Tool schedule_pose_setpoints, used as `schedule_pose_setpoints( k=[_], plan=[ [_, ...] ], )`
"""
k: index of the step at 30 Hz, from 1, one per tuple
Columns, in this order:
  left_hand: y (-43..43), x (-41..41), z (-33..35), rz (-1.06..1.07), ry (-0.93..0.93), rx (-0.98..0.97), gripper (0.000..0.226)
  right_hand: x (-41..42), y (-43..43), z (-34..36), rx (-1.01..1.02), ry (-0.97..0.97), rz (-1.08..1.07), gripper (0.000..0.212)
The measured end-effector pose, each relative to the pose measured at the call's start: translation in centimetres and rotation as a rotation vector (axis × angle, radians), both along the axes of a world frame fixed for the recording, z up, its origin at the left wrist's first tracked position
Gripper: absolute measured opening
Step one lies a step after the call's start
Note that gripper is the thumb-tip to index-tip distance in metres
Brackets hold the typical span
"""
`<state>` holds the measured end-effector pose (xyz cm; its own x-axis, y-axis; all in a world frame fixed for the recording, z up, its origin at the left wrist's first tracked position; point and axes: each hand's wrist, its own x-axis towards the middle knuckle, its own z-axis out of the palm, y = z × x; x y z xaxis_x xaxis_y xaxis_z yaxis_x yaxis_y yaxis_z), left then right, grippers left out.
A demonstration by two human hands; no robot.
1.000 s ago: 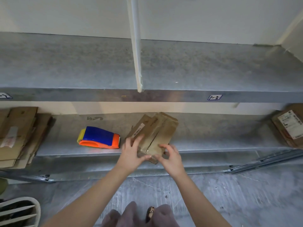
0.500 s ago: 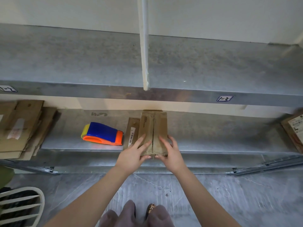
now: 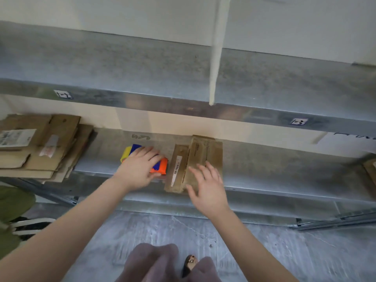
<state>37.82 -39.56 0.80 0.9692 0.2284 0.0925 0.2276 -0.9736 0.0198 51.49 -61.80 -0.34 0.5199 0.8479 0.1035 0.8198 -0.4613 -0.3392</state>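
Note:
A small folded brown cardboard box (image 3: 205, 153) lies flat on the lower metal shelf (image 3: 264, 169), overlapping a second flat piece with a barcode label (image 3: 179, 165). My right hand (image 3: 207, 188) hovers over the box's near end, fingers spread and straight, holding nothing. To the left of the boxes sits a blue, orange and yellow tape dispenser (image 3: 160, 166). My left hand (image 3: 138, 169) lies over it, fingers across its top and thumb at its near side, hiding most of it.
A stack of flattened cardboard (image 3: 40, 147) fills the shelf's left end. The upper metal shelf (image 3: 122, 64) overhangs, with a white upright post (image 3: 216, 49) at its middle. Loose metal rails (image 3: 335, 220) lie on the floor at right. A white basket (image 3: 30, 226) stands at lower left.
Both hands let go of the cardboard box, which now lies on the shelf. My left hand moved left onto the tape dispenser; my right hand lifted off, fingers spread.

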Motion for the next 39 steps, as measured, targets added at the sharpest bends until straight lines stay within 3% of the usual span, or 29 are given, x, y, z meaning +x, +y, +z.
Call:
schedule_pose_setpoints(
  k=[4,12,19,28,39],
  plan=[
    [4.4,-2.1,0.4,-0.001,0.093,0.060,0.074,-2.9,5.5,-0.2,-0.028,-0.027,0.034,0.058],
    [8.0,-2.0,-0.4,-0.124,0.083,-0.036,0.068,-5.9,11.8,-3.6,-0.079,0.082,-0.134,0.057],
    [9.5,0.4,-1.3,-0.108,0.269,-0.167,0.063,-6.8,12.7,-4.3,-0.158,0.215,-0.267,0.064],
    [10.7,0.3,-0.7,-0.133,0.307,-0.383,0.052,-6.8,12.8,-3.9,-0.201,0.277,-0.355,0.061],
    [9.9,-0.4,-0.8,-0.100,0.290,-0.377,0.053,-7.5,11.5,-3.9,-0.170,0.298,-0.355,0.059]
  ],
)
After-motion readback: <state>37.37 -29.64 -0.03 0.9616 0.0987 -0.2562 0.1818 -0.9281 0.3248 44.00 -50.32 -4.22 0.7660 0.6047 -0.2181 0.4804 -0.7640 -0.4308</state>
